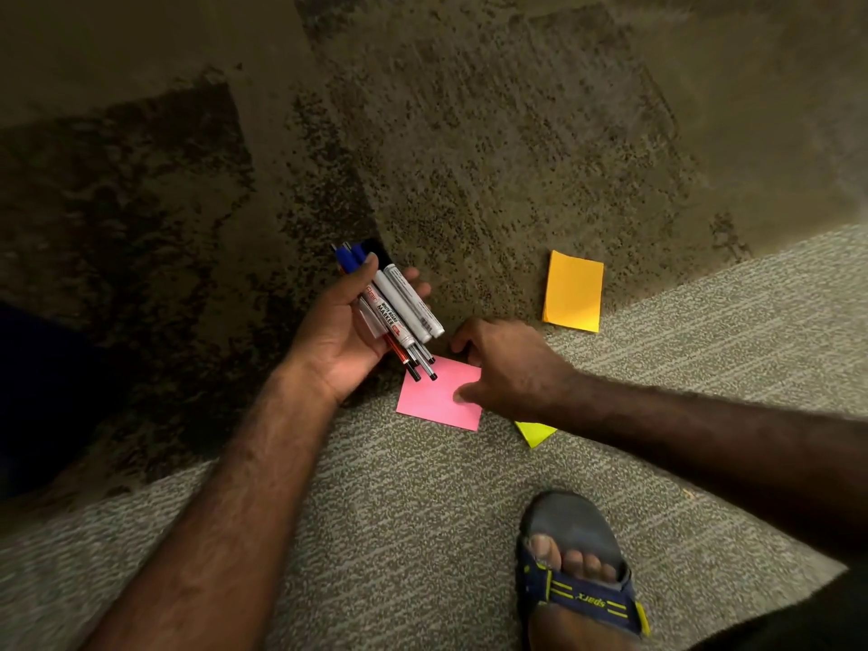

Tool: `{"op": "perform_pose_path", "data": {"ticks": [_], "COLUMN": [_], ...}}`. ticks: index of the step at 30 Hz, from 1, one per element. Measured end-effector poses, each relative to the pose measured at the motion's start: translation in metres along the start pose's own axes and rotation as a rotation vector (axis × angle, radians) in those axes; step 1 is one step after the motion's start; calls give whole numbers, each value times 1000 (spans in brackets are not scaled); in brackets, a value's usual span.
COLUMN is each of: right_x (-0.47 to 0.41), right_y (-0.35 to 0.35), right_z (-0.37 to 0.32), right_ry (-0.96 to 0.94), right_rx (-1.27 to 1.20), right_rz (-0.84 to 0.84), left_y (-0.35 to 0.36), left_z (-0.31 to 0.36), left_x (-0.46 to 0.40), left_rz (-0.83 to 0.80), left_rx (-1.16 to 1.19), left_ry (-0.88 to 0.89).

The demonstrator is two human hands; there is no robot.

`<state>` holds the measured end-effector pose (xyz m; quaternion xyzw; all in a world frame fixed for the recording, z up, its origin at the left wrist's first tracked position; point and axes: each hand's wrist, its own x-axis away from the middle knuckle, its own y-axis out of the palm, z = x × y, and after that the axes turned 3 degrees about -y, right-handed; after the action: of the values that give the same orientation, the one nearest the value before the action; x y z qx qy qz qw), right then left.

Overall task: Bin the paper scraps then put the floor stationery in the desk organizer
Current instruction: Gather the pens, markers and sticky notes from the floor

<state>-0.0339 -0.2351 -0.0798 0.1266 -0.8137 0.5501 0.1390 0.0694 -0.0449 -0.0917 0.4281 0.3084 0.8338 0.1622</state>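
Note:
My left hand (345,331) grips a bundle of whiteboard markers and pens (399,307), caps pointing away from me. My right hand (507,368) reaches down onto a pink sticky-note pad (434,397) lying on the carpet. Its thumb presses on the pad's right side and its fingers curl at the pad's top right corner. An orange sticky-note pad (574,291) lies flat on the carpet further right. A yellow pad (534,433) peeks out from under my right forearm. No bin and no desk organizer are in view.
The floor is carpet, dark patterned tiles above and light grey tiles (399,509) below. My sandalled foot (580,566) stands at the lower right. A dark blue shape (42,392) sits at the left edge.

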Motion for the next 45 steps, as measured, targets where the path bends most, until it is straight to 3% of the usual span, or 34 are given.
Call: {"op": "perform_pose_path", "data": {"ticks": [14,27,34,41,45], "right_x": [5,11,17,18,18], "right_y": [-20,-63,-82,-79,-71], "right_z": [15,46,53,44,42], "right_ry": [71,222,279,314,330], "right_rx": [-384,-852,-1162,-1210,-1190], "right_rz": [-106,87,112,140,151], "left_y": [7,15,27,53,64], "left_z": [5,5,-7,-41,-54], "left_x": [0,-11,-17,-20,-18], "left_rz": [10,25,18,-112,-45], "left_rx": [-13,-45,-64,-121,-153], "left_ry": [14,41,4,-21,-33]}}
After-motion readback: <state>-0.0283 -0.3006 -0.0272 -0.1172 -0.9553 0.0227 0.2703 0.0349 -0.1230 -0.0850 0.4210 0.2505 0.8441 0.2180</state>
